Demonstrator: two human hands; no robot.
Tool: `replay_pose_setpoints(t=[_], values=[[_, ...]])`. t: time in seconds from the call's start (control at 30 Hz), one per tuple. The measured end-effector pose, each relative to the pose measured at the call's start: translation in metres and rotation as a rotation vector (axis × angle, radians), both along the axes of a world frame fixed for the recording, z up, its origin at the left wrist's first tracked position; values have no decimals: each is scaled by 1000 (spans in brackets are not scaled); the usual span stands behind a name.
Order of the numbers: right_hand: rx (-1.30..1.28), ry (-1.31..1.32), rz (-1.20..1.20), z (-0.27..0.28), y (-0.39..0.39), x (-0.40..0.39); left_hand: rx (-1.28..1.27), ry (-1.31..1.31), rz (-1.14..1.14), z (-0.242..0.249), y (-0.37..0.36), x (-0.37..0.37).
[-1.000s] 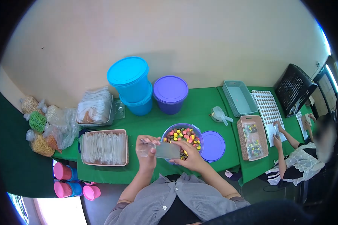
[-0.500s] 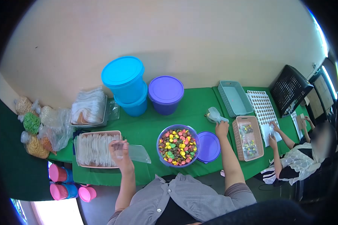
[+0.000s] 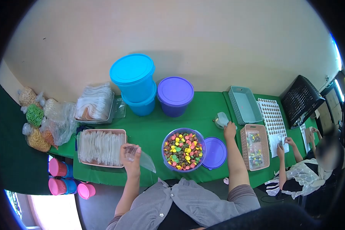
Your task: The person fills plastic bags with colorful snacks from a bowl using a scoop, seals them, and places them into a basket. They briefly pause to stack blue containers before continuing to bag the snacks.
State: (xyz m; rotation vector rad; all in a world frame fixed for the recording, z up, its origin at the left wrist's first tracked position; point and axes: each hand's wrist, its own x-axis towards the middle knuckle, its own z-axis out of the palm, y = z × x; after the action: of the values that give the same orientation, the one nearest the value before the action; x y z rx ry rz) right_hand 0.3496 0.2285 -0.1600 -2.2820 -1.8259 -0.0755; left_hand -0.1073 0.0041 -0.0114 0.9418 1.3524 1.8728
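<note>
My left hand (image 3: 132,160) is closed round a clear plastic bag (image 3: 147,162), beside the right end of a pink basket (image 3: 125,140) packed with flat clear bags. The bag's free end slants down to the right. On the other side, my right hand (image 3: 230,131) has its fingers closed on the handle of a clear scoop (image 3: 221,120), low over the green cloth. Between my hands stands a purple tub (image 3: 165,161) full of colourful round candies (image 3: 183,150). Its purple lid (image 3: 215,153) lies flat to the right.
Blue buckets (image 3: 132,69) and a purple bucket (image 3: 175,94) stand by the wall. Right of my arm are a pink basket with filled packets (image 3: 255,145), a grey-green basket (image 3: 244,105) and a sticker sheet (image 3: 272,119). A co-worker (image 3: 306,165) handles a small bag there.
My left hand has shifted right from the pink basket, and the bag in it now hangs more steeply. My right hand stays at the scoop's handle. The whole view has shifted slightly.
</note>
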Motion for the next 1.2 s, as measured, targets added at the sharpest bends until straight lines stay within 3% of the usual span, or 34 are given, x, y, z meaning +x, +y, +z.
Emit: replay_pose_setpoints(t=[0.23, 0.33, 0.4, 0.43, 0.5, 0.53, 0.6, 0.67, 0.73, 0.8, 0.87, 0.9, 0.97, 1.07, 1.2], values=[[22, 40, -11, 2, 4, 3, -24, 1, -34, -1, 0, 2], [71, 264, -38, -5, 13, 16, -21, -18, -39, 0, 1, 0], [62, 1059, -282, -16, 23, 31, -34, -23, -40, -4, 2, -2], [58, 1053, -285, -4, 19, 27, -46, -24, -41, -6, 2, -2], [275, 1691, -216, 29, 6, 19, -58, -38, -45, -8, 3, 0], [274, 1685, -221, 46, -1, 13, -63, -45, -49, -8, 4, 0], [310, 1970, -92, 89, -18, -6, -53, -58, -62, -13, 6, 3], [316, 1947, -54, 129, -40, -33, -43, -71, -76, -14, 8, 7], [340, 1883, 181, 147, -56, -49, -50, -80, -129, -11, 8, 12], [378, 1771, 191, 173, -77, -84, -40, -74, -143, -4, 10, 17], [261, 1395, 333, 182, -97, -109, -39, -67, -155, -3, 8, 18], [260, 1395, 329, 179, -104, -120, -33, -71, -162, -3, 7, 18], [145, 1103, 420, 174, -115, -139, -28, -76, -170, -5, 6, 16], [119, 1010, 400, 149, -118, -151, -20, -78, -157, -10, 3, 9], [185, 1285, 274, 111, -119, -158, -28, -67, -116, -12, -3, 3]])
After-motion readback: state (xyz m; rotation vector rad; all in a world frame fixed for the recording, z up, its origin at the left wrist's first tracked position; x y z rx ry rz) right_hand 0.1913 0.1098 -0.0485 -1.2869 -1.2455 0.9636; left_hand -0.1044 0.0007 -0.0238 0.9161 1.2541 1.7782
